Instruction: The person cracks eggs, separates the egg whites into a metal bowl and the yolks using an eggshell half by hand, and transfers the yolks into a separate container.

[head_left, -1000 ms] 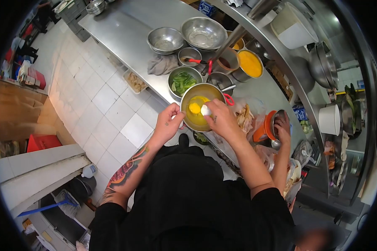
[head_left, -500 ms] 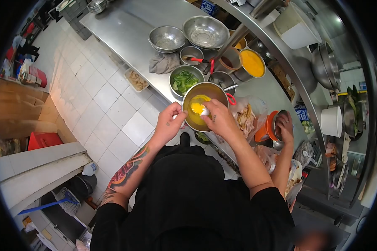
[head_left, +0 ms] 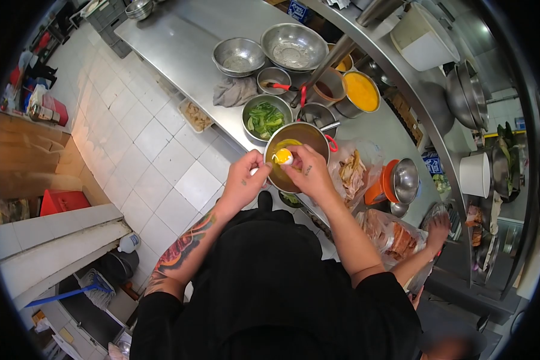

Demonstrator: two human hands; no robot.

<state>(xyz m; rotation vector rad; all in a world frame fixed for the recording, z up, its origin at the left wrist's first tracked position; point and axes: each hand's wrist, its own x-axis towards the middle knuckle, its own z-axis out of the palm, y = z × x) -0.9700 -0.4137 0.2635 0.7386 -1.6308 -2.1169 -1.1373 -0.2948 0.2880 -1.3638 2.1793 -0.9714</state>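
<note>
The right hand (head_left: 308, 167) pinches a smooth, white eggshell (head_left: 288, 159) between thumb and fingers, its open side showing glossy yellow yolk (head_left: 281, 156), above a round, polished metal bowl (head_left: 314, 133). The left hand (head_left: 243, 175), fingers curled in, pinches a small white piece (head_left: 255, 171), mostly hidden, at the bowl's near side. Just beyond the hands, a steel bowl (head_left: 246, 113) of wet, crinkled greens (head_left: 264, 120) stands on the brushed-metal table (head_left: 180, 30), with a rumpled grey cloth (head_left: 234, 92) behind it. Farther out to the right, a cylindrical metal pot (head_left: 361, 92) holds thick, orange-yellow liquid. Right of the right hand, filmy clear plastic (head_left: 366, 155) surrounds pale, ragged strips (head_left: 351, 172); past these, a shiny rounded bowl (head_left: 406, 180) sits against an orange container (head_left: 375, 191). A co-worker's hand (head_left: 438, 231) is spread by a crinkly plastic bag (head_left: 436, 215).
</note>
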